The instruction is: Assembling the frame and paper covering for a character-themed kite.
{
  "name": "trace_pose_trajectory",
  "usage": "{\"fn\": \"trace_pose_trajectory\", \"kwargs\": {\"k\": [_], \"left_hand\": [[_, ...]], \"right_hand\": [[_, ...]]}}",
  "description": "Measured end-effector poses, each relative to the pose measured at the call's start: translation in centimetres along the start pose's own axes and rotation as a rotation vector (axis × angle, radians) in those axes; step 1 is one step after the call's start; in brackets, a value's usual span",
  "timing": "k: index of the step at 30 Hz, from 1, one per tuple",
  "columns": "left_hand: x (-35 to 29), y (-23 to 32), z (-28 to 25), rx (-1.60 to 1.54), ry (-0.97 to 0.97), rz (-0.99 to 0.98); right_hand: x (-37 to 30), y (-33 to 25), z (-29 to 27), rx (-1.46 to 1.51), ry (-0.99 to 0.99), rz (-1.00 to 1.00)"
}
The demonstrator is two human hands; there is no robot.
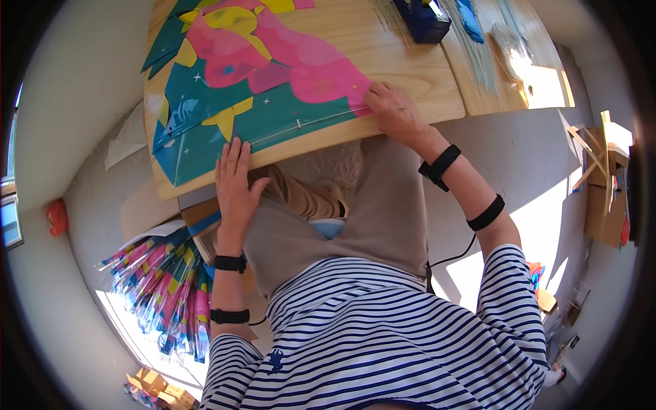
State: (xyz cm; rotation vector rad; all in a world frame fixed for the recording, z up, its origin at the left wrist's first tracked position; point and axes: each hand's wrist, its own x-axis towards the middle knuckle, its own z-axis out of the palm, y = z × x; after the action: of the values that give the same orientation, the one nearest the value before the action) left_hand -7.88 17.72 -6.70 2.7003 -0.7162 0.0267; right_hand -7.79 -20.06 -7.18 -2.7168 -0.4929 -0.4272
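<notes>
A kite (273, 102) of thin teal, pink and yellow fabric lies spread on the wooden table (424, 82). Along its near edge runs a thin pale rod (328, 117) with a small white fitting on it. My right hand (396, 113) is closed on the kite's pointed right corner, its fingertips pinching the pink fabric. At the near edge, further left, my left hand (236, 181) rests flat with fingers stretched out, the tips touching the teal fabric. Beneath the right fingers, the very tip of the corner is hidden.
A dark blue box (425, 22) stands at the table's far side. Right of it lie thin rods (478, 58) and a clear plastic bag (511, 51). Many wrapped, folded colourful bundles (164, 283) hang at lower left. Cardboard boxes (601, 205) stand far right.
</notes>
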Motion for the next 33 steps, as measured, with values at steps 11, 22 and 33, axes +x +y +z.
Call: {"fn": "trace_pose_trajectory", "kwargs": {"k": [11,22,33], "left_hand": [[-0.1,-0.2,-0.1,-0.046,0.024,-0.014],[-2.3,-3.6,-1.8,-0.211,0.251,-0.07],[-3.4,-5.4,-1.9,-0.139,0.246,-0.051]], "right_hand": [[-1.6,1.9,-2.8,-0.065,0.026,0.338],[10.1,-14.5,6.3,0.329,-0.08,0.054],[13.7,-21.3,12.0,0.284,-0.131,-0.084]]}}
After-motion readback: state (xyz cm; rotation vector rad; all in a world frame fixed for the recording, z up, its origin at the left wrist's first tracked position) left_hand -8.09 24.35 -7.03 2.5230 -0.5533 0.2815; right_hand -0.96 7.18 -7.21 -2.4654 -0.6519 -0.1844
